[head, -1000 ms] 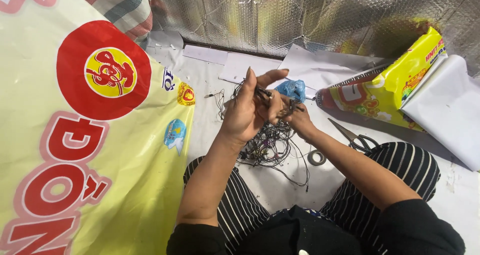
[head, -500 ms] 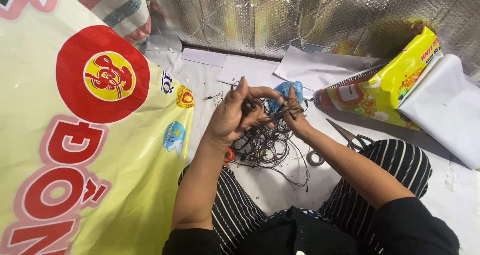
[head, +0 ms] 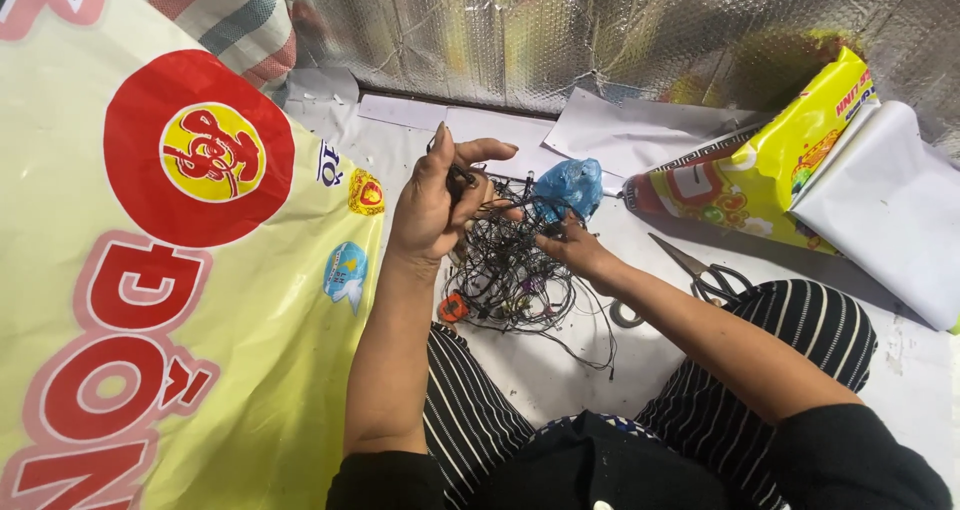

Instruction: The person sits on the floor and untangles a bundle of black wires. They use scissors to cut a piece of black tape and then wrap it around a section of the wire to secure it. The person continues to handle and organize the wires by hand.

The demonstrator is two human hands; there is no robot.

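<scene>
At the bottom of the frame, striped trousers [head: 480, 420] and black sleeves [head: 850, 460] were seen, with both forearms reaching up toward the centre. Between the knees, on a white sheet [head: 540, 370], a tangle of thin black wires [head: 510, 275] was heaped, with one strand trailing toward the lower right. A small orange piece [head: 452, 308] lay at the tangle's left edge.

Just above centre, the left hand [head: 435, 205] was raised over the tangle, with thumb and fingers pinched shut on a few wire strands drawn up from the heap. The right hand [head: 570, 245] was held lower, at the tangle's upper right edge, its fingers closed on strands there.

Right of centre, scissors [head: 705, 270] lay on the sheet beside the right forearm, apart from the wires. Just beyond the right hand, a blue bag [head: 570, 185] rested.

The left third of the frame was filled by a yellow banner [head: 150, 320] with a red disc. At the upper right, a yellow packet [head: 780, 160] lay beside a white roll [head: 890, 210]. Along the top, loose papers [head: 620, 125] were spread before a silver foil wall [head: 560, 30].
</scene>
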